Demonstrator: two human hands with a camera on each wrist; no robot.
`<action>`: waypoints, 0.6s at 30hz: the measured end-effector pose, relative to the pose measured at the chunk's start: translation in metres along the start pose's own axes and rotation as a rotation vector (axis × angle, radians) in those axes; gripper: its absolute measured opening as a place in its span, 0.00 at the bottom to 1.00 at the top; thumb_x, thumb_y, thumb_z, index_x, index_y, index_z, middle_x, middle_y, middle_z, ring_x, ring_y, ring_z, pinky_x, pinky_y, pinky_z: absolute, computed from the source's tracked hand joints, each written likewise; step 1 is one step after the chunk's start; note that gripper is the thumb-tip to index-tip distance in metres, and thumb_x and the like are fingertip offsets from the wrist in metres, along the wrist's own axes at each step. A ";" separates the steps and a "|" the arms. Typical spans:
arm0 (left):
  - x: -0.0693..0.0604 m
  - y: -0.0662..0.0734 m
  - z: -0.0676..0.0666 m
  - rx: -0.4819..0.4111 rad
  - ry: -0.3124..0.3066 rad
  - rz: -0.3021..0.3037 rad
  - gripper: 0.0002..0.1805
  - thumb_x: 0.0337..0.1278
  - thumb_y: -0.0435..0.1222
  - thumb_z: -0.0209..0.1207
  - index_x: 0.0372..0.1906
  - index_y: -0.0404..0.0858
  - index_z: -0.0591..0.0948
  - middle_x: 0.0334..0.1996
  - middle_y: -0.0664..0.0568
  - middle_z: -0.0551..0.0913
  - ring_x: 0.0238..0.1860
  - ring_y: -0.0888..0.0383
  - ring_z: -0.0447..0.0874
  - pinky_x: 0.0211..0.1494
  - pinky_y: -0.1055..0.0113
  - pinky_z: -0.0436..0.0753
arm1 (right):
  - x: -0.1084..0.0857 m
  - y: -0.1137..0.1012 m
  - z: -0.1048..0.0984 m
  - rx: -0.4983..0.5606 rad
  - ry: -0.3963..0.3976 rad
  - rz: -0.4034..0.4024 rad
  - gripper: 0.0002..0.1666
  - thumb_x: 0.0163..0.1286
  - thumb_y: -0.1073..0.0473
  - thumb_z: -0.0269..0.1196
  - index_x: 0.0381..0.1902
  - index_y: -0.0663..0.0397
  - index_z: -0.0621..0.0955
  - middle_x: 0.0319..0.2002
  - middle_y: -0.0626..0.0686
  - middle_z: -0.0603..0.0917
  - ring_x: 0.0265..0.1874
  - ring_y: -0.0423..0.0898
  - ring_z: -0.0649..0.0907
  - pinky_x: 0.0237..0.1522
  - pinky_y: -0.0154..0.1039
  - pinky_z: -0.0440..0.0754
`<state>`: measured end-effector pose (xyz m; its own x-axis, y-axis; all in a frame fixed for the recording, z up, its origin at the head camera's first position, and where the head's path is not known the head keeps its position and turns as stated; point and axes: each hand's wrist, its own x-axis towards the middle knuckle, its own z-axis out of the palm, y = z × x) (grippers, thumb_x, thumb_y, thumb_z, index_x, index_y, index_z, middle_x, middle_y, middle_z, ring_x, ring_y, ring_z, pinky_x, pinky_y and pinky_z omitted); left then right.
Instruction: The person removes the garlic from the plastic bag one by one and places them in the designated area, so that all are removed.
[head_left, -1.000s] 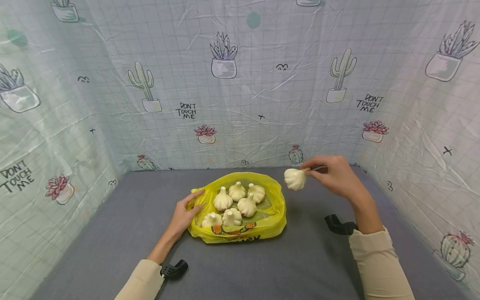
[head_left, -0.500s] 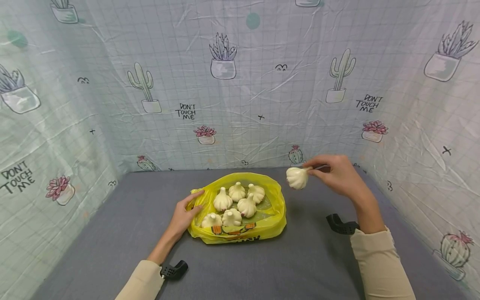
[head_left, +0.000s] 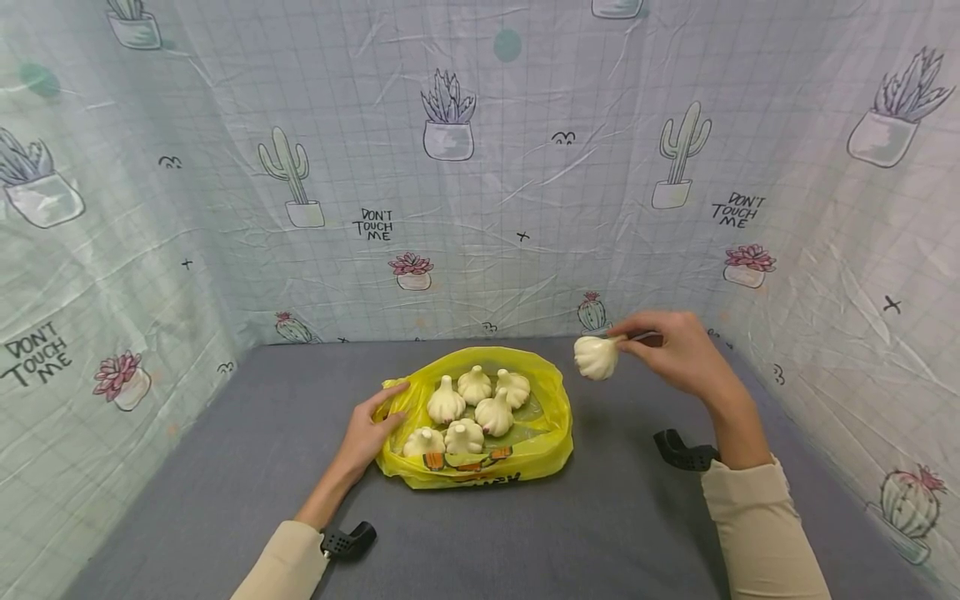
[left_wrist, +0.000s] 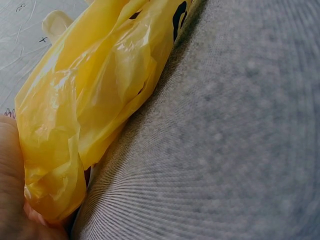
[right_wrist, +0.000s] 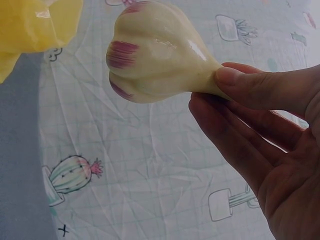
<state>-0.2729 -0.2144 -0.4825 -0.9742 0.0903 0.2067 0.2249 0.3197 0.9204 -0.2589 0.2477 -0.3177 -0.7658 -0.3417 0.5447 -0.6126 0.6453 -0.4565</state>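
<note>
My right hand (head_left: 675, 354) pinches a garlic bulb (head_left: 596, 358) by its stem between thumb and fingers, in the air to the right of the yellow plastic bag (head_left: 557, 446). Close up in the right wrist view, the bulb is cream with purple streaks at its base. Several more garlic bulbs (head_left: 446, 402) lie inside the bag, whose mouth is spread wide. At the bag's left side my left hand (head_left: 366, 433) holds the crumpled edge between thumb and fingers. Only part of that hand shows in the left wrist view, beside the yellow plastic (left_wrist: 55, 135).
The bag stands on a grey cloth-covered table (head_left: 562, 542). Behind and on both sides hangs a wrinkled curtain (head_left: 517, 183) printed with cacti. Black camera mounts (head_left: 348, 542) sit at both wrists.
The right hand has shifted slightly to the right with the garlic bulb, then stays nearly still. The left hand and the bag keep their places.
</note>
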 end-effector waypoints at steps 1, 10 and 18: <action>0.000 0.000 0.000 -0.001 0.000 0.000 0.27 0.71 0.31 0.60 0.73 0.45 0.76 0.75 0.48 0.72 0.81 0.47 0.61 0.79 0.46 0.64 | 0.000 0.000 0.000 -0.001 0.000 0.001 0.11 0.65 0.69 0.71 0.44 0.54 0.91 0.40 0.52 0.92 0.39 0.51 0.90 0.42 0.36 0.90; 0.001 0.000 0.000 -0.005 -0.004 -0.014 0.27 0.71 0.31 0.59 0.73 0.45 0.75 0.76 0.47 0.71 0.81 0.46 0.61 0.79 0.45 0.65 | -0.001 -0.001 -0.001 0.004 0.000 0.024 0.11 0.65 0.69 0.71 0.44 0.55 0.91 0.41 0.53 0.92 0.39 0.50 0.90 0.42 0.32 0.88; 0.000 0.001 0.000 -0.011 -0.004 0.000 0.27 0.71 0.31 0.59 0.73 0.45 0.76 0.76 0.47 0.71 0.81 0.46 0.61 0.79 0.45 0.65 | -0.001 0.000 -0.001 0.007 -0.003 0.021 0.12 0.66 0.70 0.70 0.45 0.55 0.91 0.41 0.53 0.92 0.40 0.51 0.90 0.42 0.34 0.89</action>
<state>-0.2724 -0.2143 -0.4820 -0.9741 0.0944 0.2053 0.2247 0.3095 0.9240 -0.2578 0.2485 -0.3178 -0.7794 -0.3299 0.5327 -0.5975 0.6475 -0.4731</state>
